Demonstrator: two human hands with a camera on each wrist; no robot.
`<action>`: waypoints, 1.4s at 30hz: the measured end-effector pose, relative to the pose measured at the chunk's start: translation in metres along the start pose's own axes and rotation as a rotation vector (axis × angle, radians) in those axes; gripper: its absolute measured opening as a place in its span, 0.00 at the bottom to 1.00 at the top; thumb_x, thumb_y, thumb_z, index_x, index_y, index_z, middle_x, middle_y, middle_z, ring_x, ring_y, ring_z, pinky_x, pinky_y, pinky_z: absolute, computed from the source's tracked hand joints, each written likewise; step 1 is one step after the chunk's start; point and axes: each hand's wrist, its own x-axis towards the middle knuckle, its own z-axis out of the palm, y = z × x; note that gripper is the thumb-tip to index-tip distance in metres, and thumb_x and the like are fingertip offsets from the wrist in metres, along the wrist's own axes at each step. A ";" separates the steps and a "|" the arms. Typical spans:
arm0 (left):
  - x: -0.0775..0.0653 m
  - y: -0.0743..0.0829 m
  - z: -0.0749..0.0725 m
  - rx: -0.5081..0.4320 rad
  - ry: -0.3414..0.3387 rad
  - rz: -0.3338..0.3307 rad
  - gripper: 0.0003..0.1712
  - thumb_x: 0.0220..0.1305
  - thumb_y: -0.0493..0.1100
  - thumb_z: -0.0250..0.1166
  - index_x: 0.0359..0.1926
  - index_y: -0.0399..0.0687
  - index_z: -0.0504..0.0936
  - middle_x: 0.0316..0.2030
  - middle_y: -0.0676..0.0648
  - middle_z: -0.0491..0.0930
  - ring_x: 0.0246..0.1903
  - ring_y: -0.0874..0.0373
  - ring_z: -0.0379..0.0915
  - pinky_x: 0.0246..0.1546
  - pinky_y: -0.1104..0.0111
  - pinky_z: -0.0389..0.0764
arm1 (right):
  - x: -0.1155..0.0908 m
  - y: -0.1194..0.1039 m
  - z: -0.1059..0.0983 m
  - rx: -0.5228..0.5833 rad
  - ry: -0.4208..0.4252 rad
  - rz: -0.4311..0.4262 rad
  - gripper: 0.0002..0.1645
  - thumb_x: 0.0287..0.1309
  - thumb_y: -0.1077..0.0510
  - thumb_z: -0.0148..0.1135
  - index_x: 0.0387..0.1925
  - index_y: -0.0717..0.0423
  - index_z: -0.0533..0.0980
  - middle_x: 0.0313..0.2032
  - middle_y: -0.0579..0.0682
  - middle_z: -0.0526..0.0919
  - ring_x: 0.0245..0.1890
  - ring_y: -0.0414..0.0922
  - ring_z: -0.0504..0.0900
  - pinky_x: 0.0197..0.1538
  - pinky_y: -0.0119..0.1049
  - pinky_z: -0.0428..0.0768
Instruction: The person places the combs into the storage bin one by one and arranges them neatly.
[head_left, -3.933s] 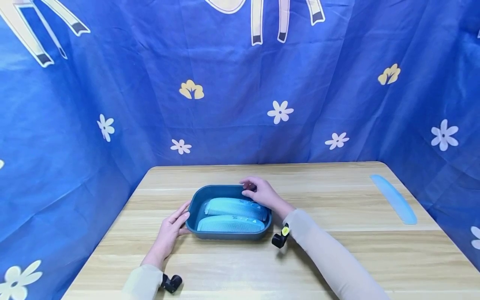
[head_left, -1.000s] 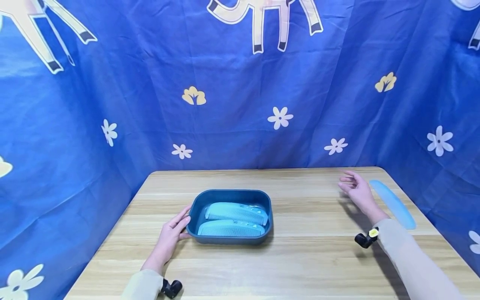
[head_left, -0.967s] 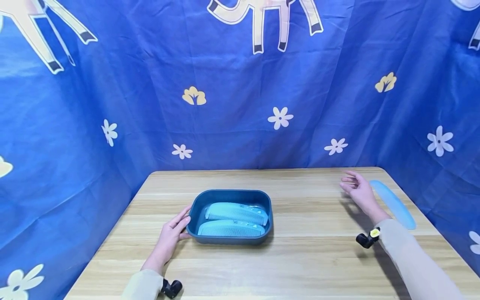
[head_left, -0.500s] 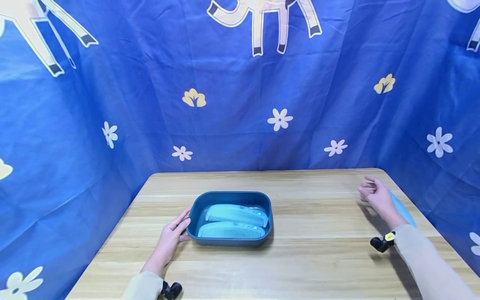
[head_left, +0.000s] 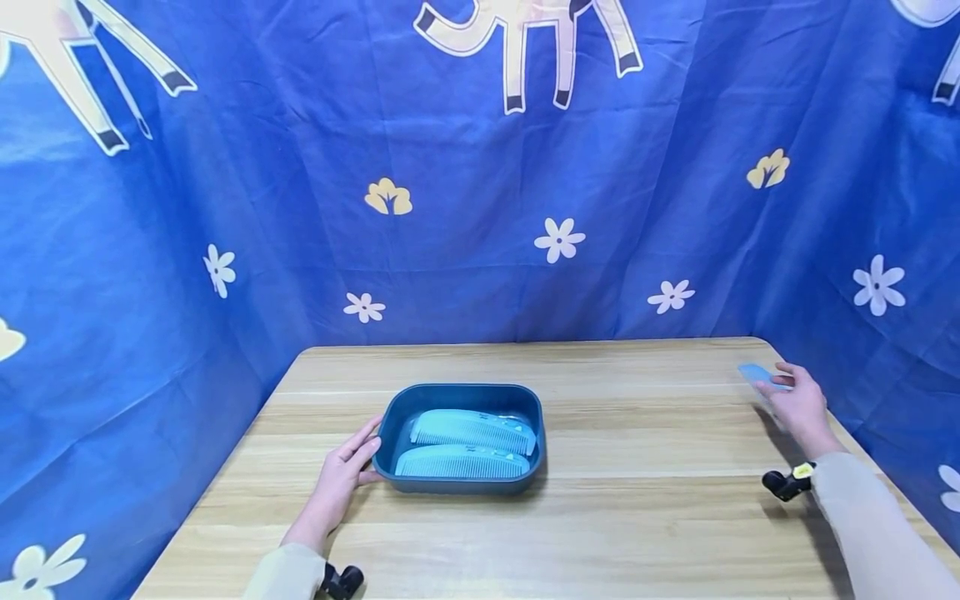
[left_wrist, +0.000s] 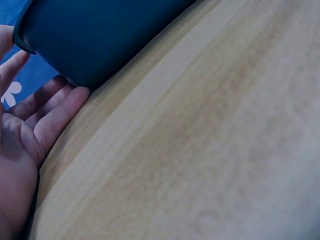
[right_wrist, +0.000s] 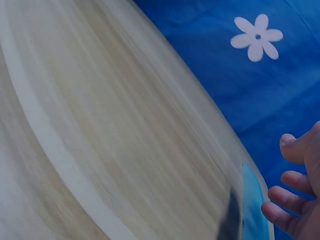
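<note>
A dark blue plastic bin (head_left: pixel 459 483) stands left of the table's middle, with two light blue combs, a rear one (head_left: pixel 472 427) and a front one (head_left: pixel 461 463), lying side by side inside. My left hand (head_left: pixel 337 479) rests against its left end, thumb at the rim; in the left wrist view the lower fingers (left_wrist: pixel 62 115) lie straight along its wall near the table. At the table's right edge, my right hand (head_left: pixel 802 408) is over another light blue comb (head_left: pixel 756 372), whose far end shows past the fingers. The right wrist view shows these fingers spread loosely beside the comb (right_wrist: pixel 254 205).
The light wooden table (head_left: pixel 637 533) has rounded far corners. A blue curtain (head_left: pixel 465 250) with flowers and animal figures hangs behind it and along both sides. Black wrist cameras sit on both sleeves.
My right hand has moved from the bin across to the right side and now covers much of the comb there. The left hand stays at the bin.
</note>
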 end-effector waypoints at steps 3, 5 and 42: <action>0.000 0.000 0.000 0.001 -0.004 -0.002 0.32 0.64 0.53 0.59 0.67 0.51 0.65 0.64 0.42 0.62 0.47 0.66 0.74 0.38 0.61 0.82 | 0.000 0.003 -0.005 -0.031 0.001 0.030 0.39 0.62 0.49 0.56 0.64 0.71 0.57 0.52 0.71 0.71 0.47 0.63 0.73 0.34 0.31 0.69; 0.000 0.000 0.000 0.002 -0.007 -0.005 0.32 0.64 0.53 0.59 0.67 0.51 0.64 0.65 0.42 0.62 0.47 0.66 0.74 0.39 0.61 0.82 | -0.001 0.005 -0.007 -0.048 -0.003 0.039 0.39 0.61 0.49 0.56 0.63 0.71 0.57 0.52 0.72 0.70 0.49 0.65 0.72 0.35 0.36 0.70; 0.004 0.002 -0.003 -0.015 -0.006 0.006 0.31 0.65 0.51 0.58 0.67 0.48 0.65 0.61 0.36 0.65 0.44 0.61 0.77 0.37 0.60 0.82 | -0.002 0.030 -0.017 -0.387 -0.146 0.002 0.39 0.47 0.53 0.65 0.51 0.78 0.63 0.47 0.80 0.67 0.41 0.74 0.65 0.42 0.62 0.61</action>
